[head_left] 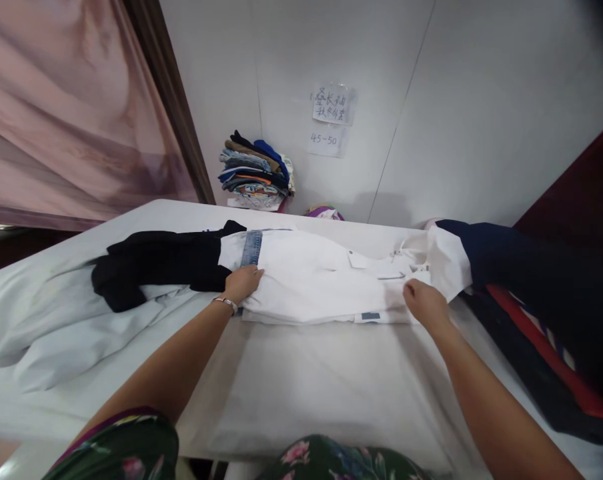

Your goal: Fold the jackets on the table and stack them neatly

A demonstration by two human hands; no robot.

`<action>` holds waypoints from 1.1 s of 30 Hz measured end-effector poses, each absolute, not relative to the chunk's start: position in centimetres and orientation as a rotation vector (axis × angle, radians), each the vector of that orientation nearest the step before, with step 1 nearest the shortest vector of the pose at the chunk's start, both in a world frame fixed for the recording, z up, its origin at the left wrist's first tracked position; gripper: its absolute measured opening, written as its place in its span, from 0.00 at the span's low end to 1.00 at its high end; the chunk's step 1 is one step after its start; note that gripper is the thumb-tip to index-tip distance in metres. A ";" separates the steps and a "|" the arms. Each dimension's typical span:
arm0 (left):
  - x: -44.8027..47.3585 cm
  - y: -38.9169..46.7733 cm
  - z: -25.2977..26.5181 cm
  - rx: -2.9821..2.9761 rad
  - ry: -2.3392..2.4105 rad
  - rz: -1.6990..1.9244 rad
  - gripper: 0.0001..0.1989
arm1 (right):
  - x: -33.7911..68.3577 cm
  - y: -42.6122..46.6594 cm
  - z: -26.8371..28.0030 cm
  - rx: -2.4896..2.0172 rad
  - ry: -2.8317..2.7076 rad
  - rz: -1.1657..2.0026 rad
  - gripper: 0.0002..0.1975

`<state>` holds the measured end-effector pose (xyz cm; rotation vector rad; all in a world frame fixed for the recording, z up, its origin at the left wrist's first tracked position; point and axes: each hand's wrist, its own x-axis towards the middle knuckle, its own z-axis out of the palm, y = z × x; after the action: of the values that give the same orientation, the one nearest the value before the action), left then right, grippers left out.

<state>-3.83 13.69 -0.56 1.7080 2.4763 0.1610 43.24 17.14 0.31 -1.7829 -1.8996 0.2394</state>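
A white jacket with a denim band and a hood lies partly folded across the table, hood end to the right. My left hand has its fingers closed on the jacket's near edge by the denim band. At the other end, my right hand pinches the white cloth just below the hood. Drawstrings and a pocket flap show near the hood. Black cloth touches the jacket's left end; whether it is part of it I cannot tell.
Pale cloth lies crumpled at the left of the white table. A stack of folded clothes stands by the wall. Dark and red garments are heaped at right. Handwritten paper signs hang on the wall; a pink curtain hangs left.
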 end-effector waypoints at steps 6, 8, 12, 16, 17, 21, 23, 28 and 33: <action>-3.6 13.4 -0.6 1.704 2.490 0.190 0.21 | 33.5 22.2 1.3 -1.402 -2.138 0.577 0.13; -3.6 13.2 -0.7 1.709 2.491 0.211 0.22 | 30.9 24.1 0.7 -1.441 -2.162 0.659 0.12; -3.7 13.0 -1.0 1.721 2.492 0.262 0.22 | 28.1 27.0 -0.1 -1.502 -2.215 0.802 0.07; -3.9 13.1 -1.4 1.721 2.482 0.293 0.22 | 27.2 28.5 0.0 -1.543 -2.216 0.978 0.11; -3.9 13.1 -1.5 1.718 2.479 0.298 0.22 | 27.2 28.7 0.1 -1.548 -2.196 1.025 0.11; -4.1 13.2 -1.7 1.706 2.464 0.317 0.22 | 27.5 29.0 0.5 -1.552 -2.043 1.244 0.09; -4.2 13.2 -1.7 1.698 2.457 0.322 0.22 | 27.7 29.1 0.6 -1.545 -1.948 1.337 0.09; -4.3 13.1 -1.7 1.683 2.448 0.332 0.22 | 27.7 29.8 0.5 -1.503 -1.752 1.376 0.09; -4.3 13.1 -1.6 1.668 2.450 0.338 0.22 | 27.1 30.9 0.4 -1.452 -1.622 1.174 0.09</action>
<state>-4.32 13.10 -1.57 1.6684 2.4497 0.3380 27.13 30.93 0.38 -1.4524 -1.6217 1.1741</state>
